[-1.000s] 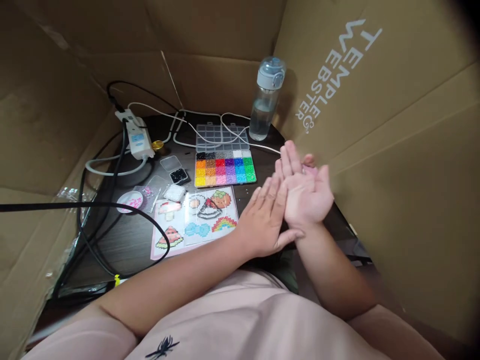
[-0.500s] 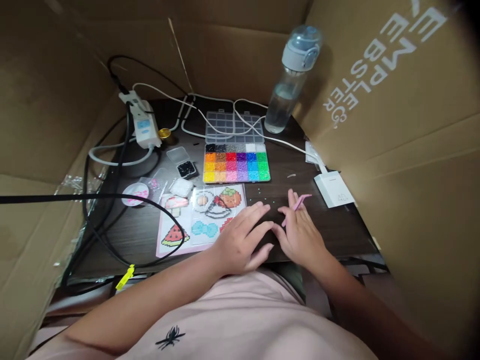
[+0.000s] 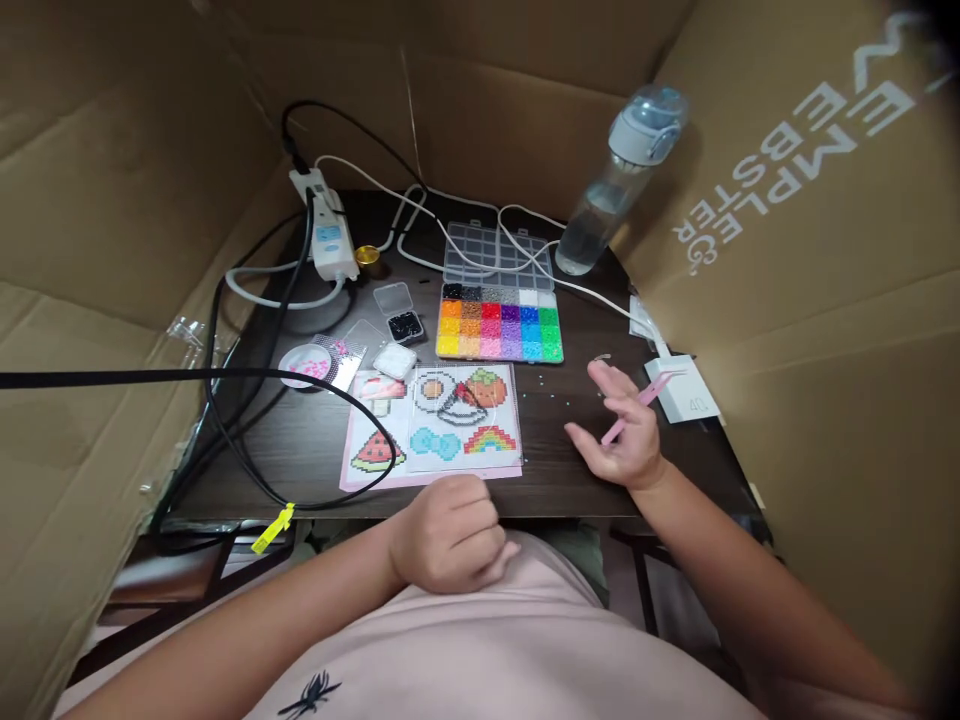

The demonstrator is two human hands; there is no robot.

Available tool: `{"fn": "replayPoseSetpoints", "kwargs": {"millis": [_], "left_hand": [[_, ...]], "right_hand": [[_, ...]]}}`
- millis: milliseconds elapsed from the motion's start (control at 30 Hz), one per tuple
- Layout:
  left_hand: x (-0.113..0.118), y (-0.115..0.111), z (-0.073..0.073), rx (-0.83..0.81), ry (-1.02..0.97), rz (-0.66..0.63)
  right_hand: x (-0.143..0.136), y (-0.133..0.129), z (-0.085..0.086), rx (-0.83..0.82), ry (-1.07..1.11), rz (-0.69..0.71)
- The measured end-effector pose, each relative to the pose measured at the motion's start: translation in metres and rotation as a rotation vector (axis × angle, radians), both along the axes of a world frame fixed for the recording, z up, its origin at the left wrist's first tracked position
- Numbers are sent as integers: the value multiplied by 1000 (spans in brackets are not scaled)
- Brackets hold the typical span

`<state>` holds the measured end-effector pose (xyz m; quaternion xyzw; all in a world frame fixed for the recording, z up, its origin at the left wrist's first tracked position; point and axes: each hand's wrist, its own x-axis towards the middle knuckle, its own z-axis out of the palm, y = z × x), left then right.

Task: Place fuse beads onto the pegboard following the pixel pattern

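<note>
My left hand [image 3: 450, 537] is curled into a fist close to my body, below the pattern sheets; whatever its fingers may enclose is hidden. Pink tweezers [image 3: 646, 398] lie across my right hand [image 3: 630, 445], tucked among its partly bent fingers, with the palm turned inward. Several tiny pale beads [image 3: 551, 395] are scattered on the table left of that hand. Pixel pictures, a watermelon and a rainbow among them, cover the pattern sheets [image 3: 435, 443]. Behind them stands an open bead box [image 3: 499, 322] sorted by colour.
A small case of black beads [image 3: 406, 326], a white-filled case [image 3: 394, 361] and a dish of pink beads [image 3: 306, 366] sit to the left. A black cable [image 3: 150, 379] crosses there. Water bottle [image 3: 600, 210], charger [image 3: 688, 392], power strip [image 3: 330, 235] and cardboard walls [image 3: 840, 330] surround the table.
My left hand has drawn back from the sheets toward my body and closed into a fist. My right hand has moved right and turned over, keeping the tweezers. The camera view has shifted.
</note>
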<state>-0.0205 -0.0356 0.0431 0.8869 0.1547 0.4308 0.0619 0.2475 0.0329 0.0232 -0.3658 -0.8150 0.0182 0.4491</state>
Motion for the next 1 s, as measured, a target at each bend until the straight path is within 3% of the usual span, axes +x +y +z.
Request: {"fn": "replayPoseSetpoints", "kwargs": {"millis": [133, 300, 533, 733, 1000], "left_hand": [[-12, -1, -4, -74, -62, 80], [-7, 7, -5, -205, -139, 86], [-7, 10, -4, -368, -175, 139], [-4, 13, -1, -474, -181, 188], [-16, 5, -15, -600, -27, 190]], "right_hand": [[-1, 5, -10, 71, 119, 32], [0, 15, -20, 58, 219, 8], [6, 13, -16, -45, 344, -68], [11, 15, -7, -203, 254, -12], [7, 19, 2, -165, 26, 41]]}}
